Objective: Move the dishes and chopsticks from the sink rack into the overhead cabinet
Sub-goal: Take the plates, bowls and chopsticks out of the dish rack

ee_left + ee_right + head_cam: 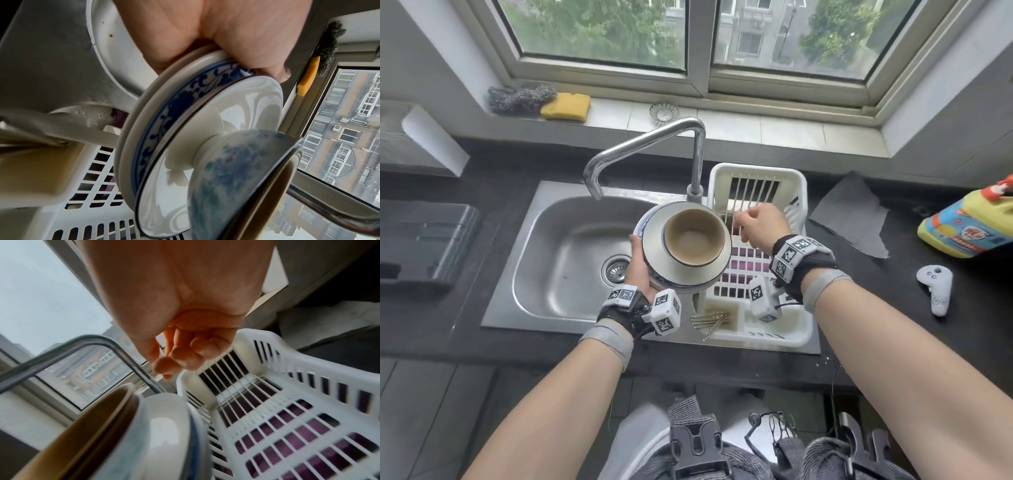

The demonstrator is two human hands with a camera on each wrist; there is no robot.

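- The dark stone table [859, 308] carries a stainless steel sink [558, 246], and the white slotted plastic dish rack [796, 202] sits just right of the basin, under the bent chrome tap [647, 140].
- A yellow detergent bottle with a red cap [972, 222] lies right of the rack; its label print is too blurred to read.
- A grey cloth [854, 216] lies between the rack and the bottle.
- A stack of white plates with a blue floral rim [654, 270], with a brown-lined bowl [695, 238] on top, is held tilted above the rack's left edge.
- The left hand [637, 260] grips the stack from beneath, thumb curled over the rim in the left wrist view.
- The right hand [760, 224] hovers over the rack's far end; its grip is loosely curled, fingers [185, 356] bunched, holding nothing.
- A white controller [935, 287], right of the rack, bears writing too small to read.
- Metal chopsticks [710, 320] lie in the rack's near compartment.
- A yellow sponge [566, 106] sits on the windowsill behind the rack.
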